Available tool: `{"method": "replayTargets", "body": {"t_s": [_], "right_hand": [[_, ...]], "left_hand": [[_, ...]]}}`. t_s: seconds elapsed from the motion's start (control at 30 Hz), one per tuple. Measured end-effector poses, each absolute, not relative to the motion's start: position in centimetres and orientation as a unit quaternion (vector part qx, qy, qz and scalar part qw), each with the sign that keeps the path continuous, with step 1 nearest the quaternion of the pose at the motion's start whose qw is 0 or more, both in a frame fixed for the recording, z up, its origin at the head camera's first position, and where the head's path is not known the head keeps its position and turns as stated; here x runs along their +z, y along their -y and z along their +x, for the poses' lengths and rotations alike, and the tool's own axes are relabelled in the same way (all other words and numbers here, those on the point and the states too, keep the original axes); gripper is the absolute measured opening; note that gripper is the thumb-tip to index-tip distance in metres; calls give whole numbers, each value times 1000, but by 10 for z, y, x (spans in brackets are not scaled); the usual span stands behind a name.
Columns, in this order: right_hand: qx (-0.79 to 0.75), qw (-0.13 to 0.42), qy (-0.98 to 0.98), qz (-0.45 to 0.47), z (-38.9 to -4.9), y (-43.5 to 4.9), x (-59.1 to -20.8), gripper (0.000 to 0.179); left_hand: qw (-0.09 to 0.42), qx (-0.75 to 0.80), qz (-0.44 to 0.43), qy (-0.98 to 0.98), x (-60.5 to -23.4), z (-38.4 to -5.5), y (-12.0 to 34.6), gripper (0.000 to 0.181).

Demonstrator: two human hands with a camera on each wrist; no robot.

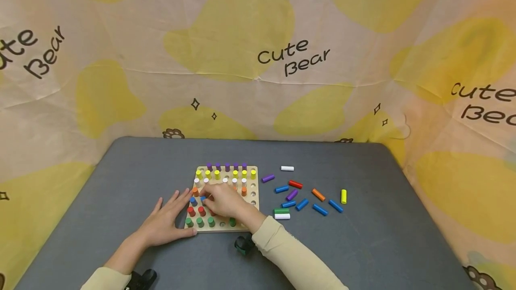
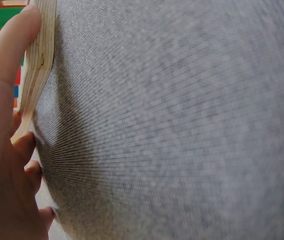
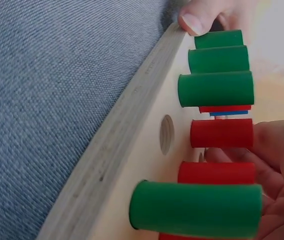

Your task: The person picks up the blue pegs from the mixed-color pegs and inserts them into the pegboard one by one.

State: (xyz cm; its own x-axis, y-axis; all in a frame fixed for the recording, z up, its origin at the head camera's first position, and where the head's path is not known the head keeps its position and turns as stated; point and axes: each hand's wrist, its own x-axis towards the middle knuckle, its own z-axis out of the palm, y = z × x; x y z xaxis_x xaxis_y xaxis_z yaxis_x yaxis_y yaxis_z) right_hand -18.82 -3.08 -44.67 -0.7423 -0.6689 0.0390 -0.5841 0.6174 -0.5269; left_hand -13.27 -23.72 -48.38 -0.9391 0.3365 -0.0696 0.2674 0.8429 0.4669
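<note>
Tabletop (image 1: 383,245): grey, textured; its near edge falls outside the head view.
Sleeves: left sleeve (image 1: 105,279) and right sleeve (image 1: 292,252), pale, both cut off at the bottom of the frame; a dark device (image 1: 243,244) shows by the right cuff.
Left hand (image 1: 164,225): fingers spread along the pegboard's left side, thumb at its near corner; apparently placed to brace it.
Right hand (image 1: 226,200): thumb and forefinger pinch a blue peg (image 1: 203,200) over the left part of the board, seemingly to control its seating; the other fingertips cannot be made out.
Pegboard (image 1: 217,229): flat, left of the table's middle; rows run green, red, blue, orange, white, yellow, purple from near to far, evidently sorted by colour. The near green row shows a vacant hole (image 3: 167,135).
Concealed: the right hand covers central holes, so their contents cannot be told; the left wrist view crops most of the board.
Loose pegs (image 1: 320,210): mixed colours, lying scattered right of the board, presumably for the right hand's convenience.
Backdrop (image 1: 250,26): yellow-patched cloth lettered "cute Bear"; a brown figure is cut off above.
</note>
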Motion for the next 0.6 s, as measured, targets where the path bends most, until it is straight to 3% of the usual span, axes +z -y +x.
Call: {"method": "replayTargets", "body": {"t_s": [0.6], "right_hand": [[-304,52,-875,-372,-186,5,-429,20]], "left_hand": [[71,234,158,-957,-483,-131,236,103]]}}
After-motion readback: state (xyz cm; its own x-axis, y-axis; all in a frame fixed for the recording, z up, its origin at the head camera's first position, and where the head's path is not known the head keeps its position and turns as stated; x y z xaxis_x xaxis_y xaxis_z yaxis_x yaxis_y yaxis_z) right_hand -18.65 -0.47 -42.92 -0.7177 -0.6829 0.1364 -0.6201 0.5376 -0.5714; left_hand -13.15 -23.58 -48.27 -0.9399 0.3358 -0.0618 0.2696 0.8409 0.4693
